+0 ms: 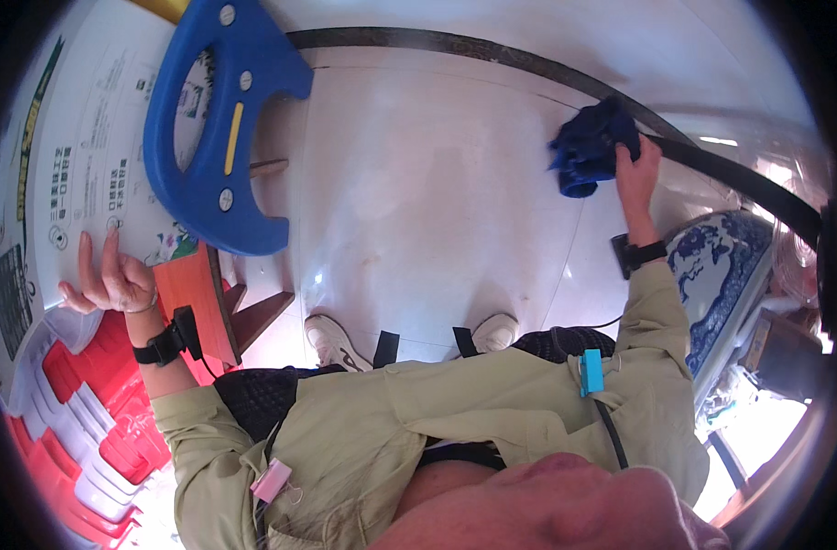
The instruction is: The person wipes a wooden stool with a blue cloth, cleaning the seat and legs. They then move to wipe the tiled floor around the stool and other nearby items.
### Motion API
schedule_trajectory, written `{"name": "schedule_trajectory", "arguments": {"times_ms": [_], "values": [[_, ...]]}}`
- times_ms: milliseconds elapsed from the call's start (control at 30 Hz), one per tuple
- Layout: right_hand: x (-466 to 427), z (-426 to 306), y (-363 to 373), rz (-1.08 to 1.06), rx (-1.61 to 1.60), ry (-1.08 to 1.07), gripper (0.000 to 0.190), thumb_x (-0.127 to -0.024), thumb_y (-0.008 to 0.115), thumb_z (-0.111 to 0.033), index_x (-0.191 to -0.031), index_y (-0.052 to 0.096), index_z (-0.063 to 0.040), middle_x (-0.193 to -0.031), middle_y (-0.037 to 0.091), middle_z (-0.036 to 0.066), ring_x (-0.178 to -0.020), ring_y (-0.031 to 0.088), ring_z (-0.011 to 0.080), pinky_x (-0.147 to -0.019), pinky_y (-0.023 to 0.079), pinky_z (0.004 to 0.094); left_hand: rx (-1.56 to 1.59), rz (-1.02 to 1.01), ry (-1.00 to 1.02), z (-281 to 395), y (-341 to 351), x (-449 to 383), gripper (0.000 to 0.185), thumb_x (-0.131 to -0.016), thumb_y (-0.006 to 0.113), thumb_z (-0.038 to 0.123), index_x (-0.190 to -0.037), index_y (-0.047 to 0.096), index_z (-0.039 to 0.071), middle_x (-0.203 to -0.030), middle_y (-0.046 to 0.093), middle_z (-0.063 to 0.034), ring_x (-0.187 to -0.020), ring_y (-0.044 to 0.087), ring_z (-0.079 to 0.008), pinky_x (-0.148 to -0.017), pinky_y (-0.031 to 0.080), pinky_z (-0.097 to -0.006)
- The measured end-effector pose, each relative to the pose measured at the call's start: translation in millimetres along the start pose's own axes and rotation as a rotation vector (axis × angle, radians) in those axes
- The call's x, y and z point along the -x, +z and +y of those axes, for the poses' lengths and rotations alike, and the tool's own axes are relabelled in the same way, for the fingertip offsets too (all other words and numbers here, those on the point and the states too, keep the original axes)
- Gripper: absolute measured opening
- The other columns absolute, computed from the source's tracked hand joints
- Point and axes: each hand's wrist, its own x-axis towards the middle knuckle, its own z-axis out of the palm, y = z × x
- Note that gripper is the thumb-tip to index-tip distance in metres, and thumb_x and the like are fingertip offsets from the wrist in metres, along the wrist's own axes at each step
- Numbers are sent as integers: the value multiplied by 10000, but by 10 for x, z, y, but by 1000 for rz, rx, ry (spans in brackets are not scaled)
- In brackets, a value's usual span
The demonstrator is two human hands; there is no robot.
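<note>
My right hand (pixel 639 180) grips a bunched dark blue cloth (pixel 593 148) at the upper right, close to a curved black edge. At the left, my left hand (pixel 109 278) holds nothing; its fingers are spread beside a white printed carton (pixel 88 144). Whether the fingertips touch the carton, I cannot tell. Above and to the right of that hand is a blue plastic part (pixel 243 137) with an oval opening, screw heads and a yellow strip. An orange-red board (pixel 188 292) lies just right of my left wrist.
Red and white stacked plastic items (pixel 95 426) stand at the lower left. A blue-and-white patterned ceramic vessel (pixel 717 275) is near my right forearm. The black edge (pixel 459 42) curves across the top. Pale floor tiles (pixel 425 206) lie before my shoes (pixel 332 340).
</note>
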Motion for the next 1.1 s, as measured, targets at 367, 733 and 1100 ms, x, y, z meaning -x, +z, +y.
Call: {"name": "schedule_trajectory", "arguments": {"times_ms": [367, 733, 1100], "values": [[-226, -819, 1551, -158, 350, -174, 404, -678, 637, -167, -1080, 648, -129, -1070, 506, 233, -981, 472, 429, -822, 442, 493, 13, -11, -9, -60, -4, 98, 288, -851, 435, 195, -871, 718, 147, -1058, 652, -57, -1308, 227, -273, -1117, 138, -417], [1671, -1614, 1213, -1691, -288, -562, 323, -602, 634, -72, -909, 705, -144, -939, 604, 116, -945, 584, 289, -843, 463, 376, 6, 4, -21, -38, 39, 90, 302, -786, 457, 247, -901, 734, 286, -1138, 637, 64, -1341, 215, -265, -1146, -11, -455], [258, -1685, 1612, -315, 5, -227, 637, -786, 653, -490, -1281, 543, -105, -1305, 450, 280, -1191, 441, 421, -1016, 368, 432, 42, 122, 26, -2, 137, 54, 308, -795, 425, 330, -830, 730, 315, -1111, 644, 69, -1295, 282, -253, -1132, -22, -511]]}}
